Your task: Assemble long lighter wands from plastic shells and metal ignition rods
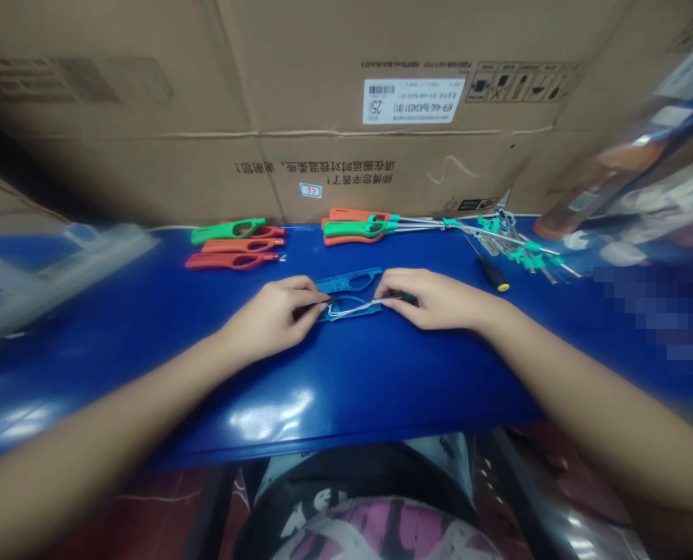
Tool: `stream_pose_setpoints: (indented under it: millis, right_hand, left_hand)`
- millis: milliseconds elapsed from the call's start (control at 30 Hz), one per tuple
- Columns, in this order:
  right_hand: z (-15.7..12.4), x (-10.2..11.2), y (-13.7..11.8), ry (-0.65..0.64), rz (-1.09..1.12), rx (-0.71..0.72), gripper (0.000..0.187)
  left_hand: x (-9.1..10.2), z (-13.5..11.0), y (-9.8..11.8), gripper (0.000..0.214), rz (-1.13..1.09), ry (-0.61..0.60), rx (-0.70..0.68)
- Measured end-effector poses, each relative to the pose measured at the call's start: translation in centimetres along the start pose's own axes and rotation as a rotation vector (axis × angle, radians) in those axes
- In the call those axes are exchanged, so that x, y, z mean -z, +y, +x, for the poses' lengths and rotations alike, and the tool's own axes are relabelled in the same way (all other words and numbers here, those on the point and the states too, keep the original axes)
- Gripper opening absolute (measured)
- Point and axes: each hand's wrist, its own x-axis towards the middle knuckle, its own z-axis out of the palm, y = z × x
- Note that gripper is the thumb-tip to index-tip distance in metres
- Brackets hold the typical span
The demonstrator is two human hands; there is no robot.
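Observation:
Two halves of a blue lighter casing lie on the table between my hands: an upper half (337, 285) and a lower half (371, 310). My left hand (281, 315) is closed in a pinch on a small black part (334, 300) over the left end of the lower half. Thin white wires (349, 313) run from there to the right, across the casing. My right hand (431, 298) pinches the wires' right end near the casing's tip. Something dark green shows under its fingers, mostly hidden.
Green, orange and red lighter casings (235, 246) lie at the back left. Lighters with long metal tubes (355, 228) lie at back centre, beside a pile of teal-ended metal tubes (521, 249). A screwdriver (491, 274) is right of them. A cardboard box (311, 101) stands behind the blue table (346, 389).

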Motion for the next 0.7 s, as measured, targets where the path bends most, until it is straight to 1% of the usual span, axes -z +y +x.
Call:
stream_pose_setpoints:
  millis: [133, 333, 533, 700]
  right_hand:
    - [-0.02, 0.17, -0.13, 0.007, 0.016, 0.024, 0.014]
    - [-0.12, 0.15, -0.16, -0.013, 0.108, 0.028, 0.011]
    - [-0.02, 0.23, -0.28, -0.015, 0.079, 0.046, 0.012]
    - [0.23, 0.29, -0.39, -0.006, 0.055, 0.01, 0.014]
  left_hand:
    - [0.1, -0.02, -0.09, 0.03, 0.009, -0.02, -0.019]
    - [0.01, -0.02, -0.04, 0.03, 0.013, -0.036, -0.017]
    - [0.01, -0.04, 0.11, 0.031, -0.001, -0.041, -0.013]
    - [-0.01, -0.02, 0.24, 0.03, -0.023, -0.035, 0.003]
